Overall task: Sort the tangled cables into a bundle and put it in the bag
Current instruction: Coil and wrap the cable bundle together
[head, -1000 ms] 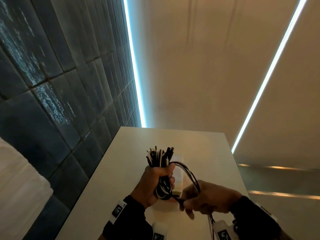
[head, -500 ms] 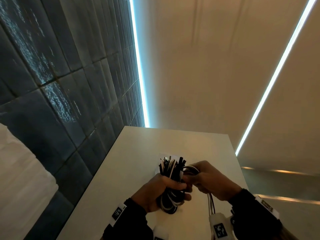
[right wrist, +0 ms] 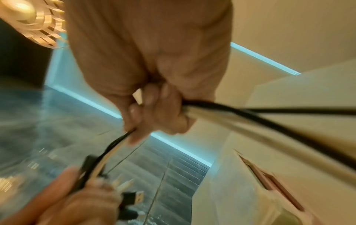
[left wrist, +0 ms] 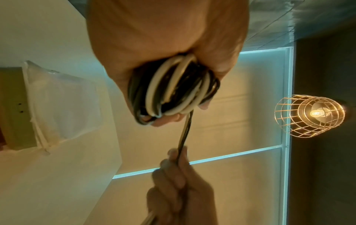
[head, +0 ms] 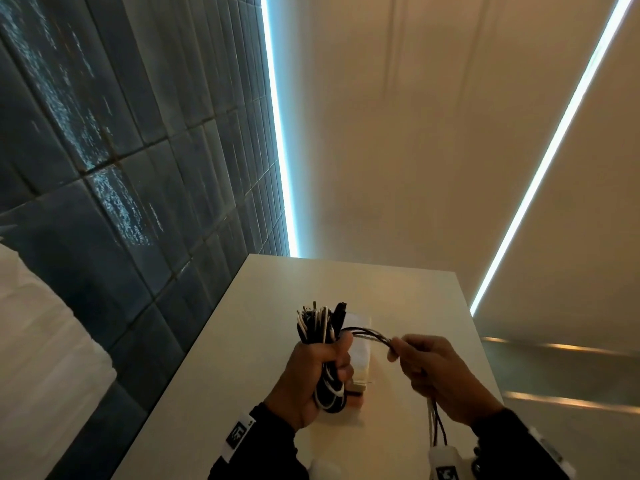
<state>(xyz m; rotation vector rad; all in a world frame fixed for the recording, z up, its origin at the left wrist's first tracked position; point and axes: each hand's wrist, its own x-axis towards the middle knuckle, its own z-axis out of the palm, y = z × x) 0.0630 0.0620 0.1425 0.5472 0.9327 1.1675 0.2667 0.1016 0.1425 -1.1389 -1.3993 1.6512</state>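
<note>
Cables point(head: 323, 355), black and white, are gathered into a folded bundle that your left hand point(head: 313, 379) grips in a fist above the pale counter point(head: 214, 393). Your fingers point(left wrist: 219, 67) curl fully around the middle of the bundle, with plug ends sticking up above your thumb and looped ends hanging below your palm. A few loose strands point(head: 367, 332) arc from the top of the bundle across to your right hand point(head: 440, 379), which is closed around them; they pass through that fist and trail down toward your right wrist. The two hands are near each other but not touching. A clear plastic bag point(left wrist: 63, 106) lies flat on the counter behind your left hand, on top of a thin tan item. In the left wrist view a wire-cage lamp point(left wrist: 310, 115) glows.
</note>
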